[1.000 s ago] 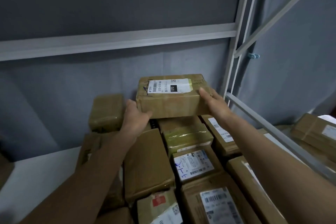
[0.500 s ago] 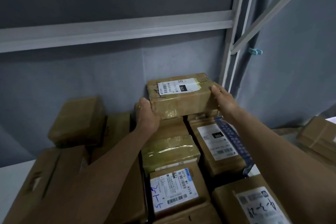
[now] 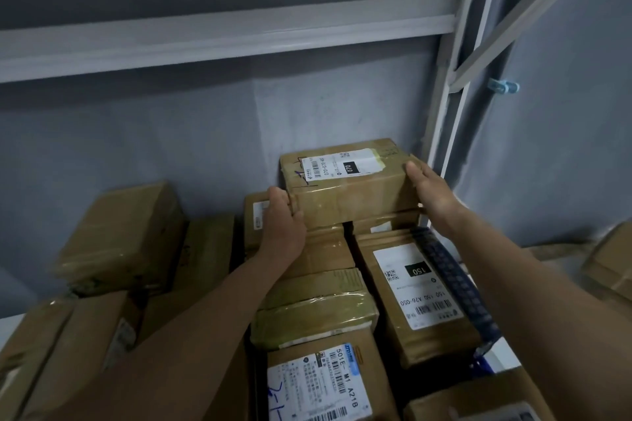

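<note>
A taped brown cardboard parcel [image 3: 345,195] with a white label marked 070 sits on top of the pile at the back, close to the grey wall. My left hand [image 3: 282,220] grips its left end, thumb on the front face. My right hand [image 3: 429,188] presses against its right end with fairly straight fingers. Both forearms reach in from below. The parcel rests on other boxes underneath it.
Many taped cardboard parcels fill the shelf: one labelled 150 [image 3: 415,290] with a blue band, one labelled A21B [image 3: 319,383], a tilted box [image 3: 126,236] at left. A white metal shelf post [image 3: 444,85] and crossbar [image 3: 219,37] stand behind.
The 070 parcel has gone from held up in the air to lower and further back, now resting on the pile by the wall. Both hands stay at its ends.
</note>
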`<state>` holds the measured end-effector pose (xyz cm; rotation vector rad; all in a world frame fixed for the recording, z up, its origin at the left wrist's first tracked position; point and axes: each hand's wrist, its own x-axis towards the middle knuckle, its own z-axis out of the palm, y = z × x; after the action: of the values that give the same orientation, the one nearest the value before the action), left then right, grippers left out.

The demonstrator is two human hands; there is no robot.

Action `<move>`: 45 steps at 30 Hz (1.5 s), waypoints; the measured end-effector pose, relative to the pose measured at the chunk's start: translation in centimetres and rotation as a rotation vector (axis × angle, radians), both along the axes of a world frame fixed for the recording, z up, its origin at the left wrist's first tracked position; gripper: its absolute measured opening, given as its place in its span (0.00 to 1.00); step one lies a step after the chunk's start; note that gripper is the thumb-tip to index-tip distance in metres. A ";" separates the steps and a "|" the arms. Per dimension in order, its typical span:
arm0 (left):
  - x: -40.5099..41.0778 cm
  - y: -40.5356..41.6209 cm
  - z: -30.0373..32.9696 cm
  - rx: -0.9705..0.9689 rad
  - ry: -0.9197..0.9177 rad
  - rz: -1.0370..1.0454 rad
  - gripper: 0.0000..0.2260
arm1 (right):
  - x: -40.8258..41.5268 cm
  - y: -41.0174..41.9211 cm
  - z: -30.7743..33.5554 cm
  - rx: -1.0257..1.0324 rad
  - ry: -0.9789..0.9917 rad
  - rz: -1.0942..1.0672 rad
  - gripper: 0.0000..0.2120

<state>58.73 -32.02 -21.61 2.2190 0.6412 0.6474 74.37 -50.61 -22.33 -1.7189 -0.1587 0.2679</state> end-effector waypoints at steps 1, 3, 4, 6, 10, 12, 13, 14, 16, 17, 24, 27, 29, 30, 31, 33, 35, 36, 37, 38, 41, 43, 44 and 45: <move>0.1 0.0 -0.1 -0.018 0.006 -0.012 0.05 | 0.1 -0.1 -0.1 0.001 -0.001 -0.011 0.23; 0.4 0.1 -0.4 -0.046 0.022 -0.037 0.06 | 0.2 -0.2 -0.3 0.005 0.002 -0.031 0.22; 0.5 0.1 -0.6 -0.055 0.033 -0.048 0.07 | 0.2 -0.2 -0.3 0.005 0.000 -0.036 0.22; 0.7 0.1 -0.7 -0.060 0.048 -0.055 0.08 | 0.1 -0.3 -0.4 -0.004 -0.009 -0.037 0.21; 0.8 -0.1 -0.5 -0.050 0.073 -0.042 0.08 | -0.3 -0.3 -0.3 -0.017 0.000 -0.016 0.21; 0.9 -0.2 -0.6 -0.050 0.085 -0.036 0.08 | -0.6 -0.4 -0.1 -0.034 0.006 -0.006 0.22; 0.8 -0.2 -0.6 -0.050 0.087 -0.037 0.08 | -0.7 -0.5 0.1 -0.044 0.003 -0.008 0.22; 0.8 -0.2 -0.6 -0.048 0.092 -0.043 0.08 | -0.7 -0.5 0.2 -0.064 -0.004 -0.011 0.24; 0.6 0.0 -0.4 -0.033 0.096 -0.056 0.07 | -0.9 -0.4 0.6 -0.152 -0.055 -0.015 0.28; 0.4 0.1 -0.1 -0.012 0.097 -0.055 0.07 | -1.1 -0.4 0.7 -0.229 -0.106 -0.026 0.30; -2.1 1.3 2.9 0.364 0.316 -0.056 0.13 | -6.7 1.9 3.0 -1.005 -0.722 0.099 0.34; -3.9 2.0 4.2 0.496 0.451 -0.099 0.18 | -9.3 3.5 4.1 -1.132 -0.788 0.247 0.34; -5.0 3.0 4.7 0.544 0.518 -0.105 0.17 | -10.8 4.5 4.7 -1.165 -0.809 0.304 0.34; -5.7 3.5 4.9 0.564 0.544 -0.108 0.17 | -11.5 5.0 5.0 -1.177 -0.820 0.324 0.34; -6.5 4.0 5.3 0.570 0.566 -0.110 0.17 | -12.2 5.4 5.3 -1.183 -0.826 0.341 0.33; -8.1 5.0 6.0 0.553 0.589 -0.101 0.17 | -13.3 6.5 5.8 -1.186 -0.814 0.374 0.34; -9.8 6.2 6.9 0.552 0.616 -0.074 0.18 | -14.5 7.5 6.3 -1.178 -0.802 0.406 0.35; -10.6 6.9 7.3 0.550 0.624 -0.062 0.18 | -15.2 8.1 6.6 -1.174 -0.796 0.425 0.35; -11.4 7.7 7.6 0.543 0.631 -0.050 0.18 | -15.8 8.7 6.9 -1.167 -0.790 0.445 0.36; -12.2 8.3 7.8 0.527 0.639 -0.041 0.18 | -16.4 9.3 7.2 -1.158 -0.787 0.464 0.36; -14.8 9.9 8.7 0.502 0.660 -0.015 0.19 | -18.3 11.4 8.0 -1.131 -0.792 0.510 0.36; -16.6 10.7 9.0 0.495 0.658 -0.004 0.19 | -19.7 12.9 8.3 -1.122 -0.801 0.534 0.36; -17.5 11.1 9.1 0.498 0.650 0.004 0.18 | -20.4 13.7 8.4 -1.116 -0.804 0.548 0.36; -18.4 11.5 9.1 0.505 0.651 0.014 0.18 | -21.2 14.4 8.5 -1.111 -0.804 0.567 0.35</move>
<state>40.36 -20.47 -12.52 2.9309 0.8790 0.0659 53.19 -36.16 -13.87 -2.7826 -1.2950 0.0352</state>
